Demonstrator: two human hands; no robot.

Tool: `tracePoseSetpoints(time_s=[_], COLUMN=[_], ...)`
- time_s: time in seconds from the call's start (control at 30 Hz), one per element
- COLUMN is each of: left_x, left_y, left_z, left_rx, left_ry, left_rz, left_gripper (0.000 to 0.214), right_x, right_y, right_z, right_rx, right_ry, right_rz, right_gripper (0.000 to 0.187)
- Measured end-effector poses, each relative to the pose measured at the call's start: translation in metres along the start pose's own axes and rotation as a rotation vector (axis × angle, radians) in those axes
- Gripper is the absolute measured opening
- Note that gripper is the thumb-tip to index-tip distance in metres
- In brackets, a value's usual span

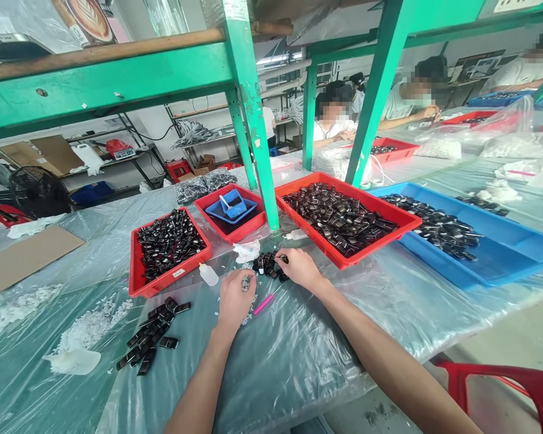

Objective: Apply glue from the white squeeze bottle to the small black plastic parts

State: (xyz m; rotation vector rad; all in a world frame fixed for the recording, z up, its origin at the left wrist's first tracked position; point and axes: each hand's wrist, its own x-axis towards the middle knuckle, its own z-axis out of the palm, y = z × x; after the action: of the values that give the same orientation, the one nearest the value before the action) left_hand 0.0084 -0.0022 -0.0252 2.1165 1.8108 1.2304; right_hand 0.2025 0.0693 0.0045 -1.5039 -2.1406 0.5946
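Note:
My left hand [236, 296] is curled over the plastic-covered table, its thumb and forefinger close together; what lies between them is too small to make out. My right hand [301, 269] has its fingers pinched on a small black part at the edge of a small heap of black parts [265, 263]. Between the hands lies a pink-handled tool [263, 304] with a thin metal shaft. Small whitish bits [248, 314] are scattered beside my left hand. A white squeeze bottle [209, 275] lies left of that hand, and crumpled white material [247, 251] is behind the heap.
Red trays of black parts stand at left [138, 259] and right [344, 260], with a blue tray [516, 256] farther right. Loose black parts [156, 328] and white pieces [90, 325] lie left. A green post [263, 163] rises ahead; co-workers sit beyond.

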Motion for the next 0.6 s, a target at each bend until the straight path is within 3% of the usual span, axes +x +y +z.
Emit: tracePoseSetpoints(time_s=[0.23, 0.6], left_x=[0.003, 0.004], left_y=[0.006, 0.006], left_z=[-0.004, -0.004], left_rx=[-0.233, -0.329], left_ry=[0.076, 0.087], left_rz=[-0.115, -0.074], left_gripper=[0.011, 0.022], right_x=[-0.006, -0.007], right_y=[-0.014, -0.017], right_z=[0.012, 0.024], right_rx=[0.46, 0.624], right_ry=[-0.031, -0.103], right_rz=[-0.253, -0.268], right_gripper=[0.018, 0.019])
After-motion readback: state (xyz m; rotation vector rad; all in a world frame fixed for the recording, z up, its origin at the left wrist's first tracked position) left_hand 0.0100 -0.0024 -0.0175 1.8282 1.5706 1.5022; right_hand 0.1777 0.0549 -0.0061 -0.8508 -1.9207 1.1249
